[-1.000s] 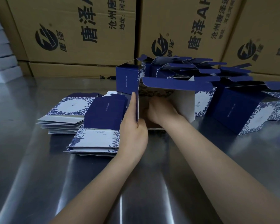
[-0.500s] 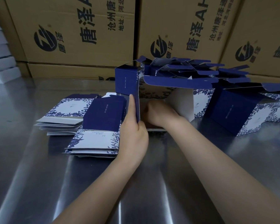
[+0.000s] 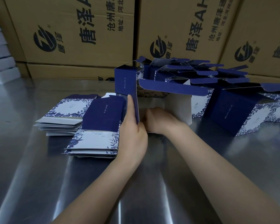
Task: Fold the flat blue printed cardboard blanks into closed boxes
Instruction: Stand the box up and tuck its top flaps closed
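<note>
A half-formed blue box (image 3: 179, 101) lies on its side on the steel table (image 3: 39, 183), its open end facing me and its blue lid flap sticking out on top. My left hand (image 3: 132, 130) grips the box's left wall, thumb inside, fingers flat on the outside. My right hand (image 3: 158, 120) reaches into the opening with curled fingers; what they touch is hidden. Two stacks of flat blue printed blanks lie to the left, the near stack (image 3: 95, 135) beside my left hand and the far stack (image 3: 63, 117) behind it.
Several formed boxes with open lids (image 3: 200, 73) crowd behind and to the right, one large one (image 3: 238, 110) close by on the right. Big brown cartons (image 3: 71, 34) wall off the back. White boxes (image 3: 0, 62) are stacked at far left.
The box has slid slightly away from me and opened wider. My right hand has pushed a little deeper inside. My left hand keeps its grip on the left wall.
</note>
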`<control>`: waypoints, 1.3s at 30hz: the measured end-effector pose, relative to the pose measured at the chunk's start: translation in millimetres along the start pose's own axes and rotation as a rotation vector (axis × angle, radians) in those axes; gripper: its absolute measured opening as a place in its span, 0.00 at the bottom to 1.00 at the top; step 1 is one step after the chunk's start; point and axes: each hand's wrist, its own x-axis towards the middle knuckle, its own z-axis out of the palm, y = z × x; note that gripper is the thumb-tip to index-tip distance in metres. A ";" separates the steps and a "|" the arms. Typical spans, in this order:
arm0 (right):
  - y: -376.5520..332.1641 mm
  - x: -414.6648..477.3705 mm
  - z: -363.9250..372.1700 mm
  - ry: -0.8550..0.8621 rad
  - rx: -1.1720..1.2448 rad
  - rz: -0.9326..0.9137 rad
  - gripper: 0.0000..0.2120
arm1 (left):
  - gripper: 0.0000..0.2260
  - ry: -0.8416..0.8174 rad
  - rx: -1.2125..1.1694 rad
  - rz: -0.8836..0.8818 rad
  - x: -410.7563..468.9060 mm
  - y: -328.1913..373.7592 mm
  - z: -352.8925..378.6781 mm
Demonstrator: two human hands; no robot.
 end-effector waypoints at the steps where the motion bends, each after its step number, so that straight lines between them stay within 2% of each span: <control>1: -0.7 -1.3 0.7 0.001 -0.002 -0.001 0.17 | 0.36 0.004 0.005 0.004 0.0 -0.8 0.4; 8: -1.4 -0.2 3.4 -0.106 0.011 0.008 0.17 | 0.35 0.022 0.016 0.008 0.1 -5.1 1.1; 16: 5.5 1.6 8.4 0.085 0.073 0.010 0.19 | 0.36 0.013 0.047 0.029 -2.8 -1.5 1.0; 23: 1.0 3.7 7.5 -0.097 0.048 0.025 0.16 | 0.35 0.012 0.044 0.006 -1.6 -4.2 1.0; 27: 2.1 4.6 5.8 -0.072 0.069 0.004 0.16 | 0.35 -0.003 0.064 0.010 -1.8 -2.7 0.2; 30: 4.7 3.9 6.3 0.081 0.076 -0.014 0.18 | 0.36 -0.005 0.091 0.047 -3.2 -1.2 0.0; 33: 1.5 -2.6 3.5 0.290 0.224 -0.006 0.15 | 0.34 0.004 0.086 0.065 -1.1 -1.0 0.0; 36: -6.3 -20.1 -3.1 0.641 0.310 -0.115 0.09 | 0.32 0.031 0.080 0.078 2.5 -2.7 -1.2; 39: -9.9 -43.5 -12.2 0.982 0.370 -0.254 0.11 | 0.33 0.064 0.070 0.111 2.1 -1.6 -4.1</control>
